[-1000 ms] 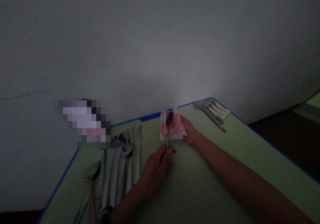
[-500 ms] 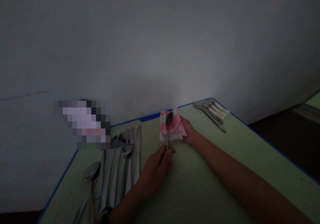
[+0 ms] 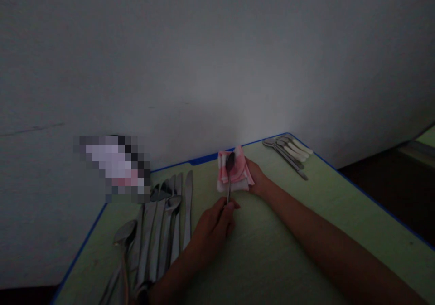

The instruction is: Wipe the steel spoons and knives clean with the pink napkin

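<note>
My left hand [image 3: 213, 229] is closed round the handle of a small metal spoon [image 3: 230, 162], bowl pointing away from me. Behind the bowl is a folded pink-and-white cloth [image 3: 242, 174], supported by my right hand [image 3: 257, 176]. The fingers of that hand are mostly hidden by the cloth. The bowl lies against the cloth's face. Left of my left forearm, several metal knives [image 3: 188, 205] and spoons [image 3: 125, 233] lie side by side on the table, partly covered by the arm.
The green table [image 3: 340, 205] has a blue edge and stands against a grey wall [image 3: 217, 60]. Several spoons, some with white handles [image 3: 296, 151], lie at its far right corner. A pixelated object [image 3: 112, 164] is at the far left edge.
</note>
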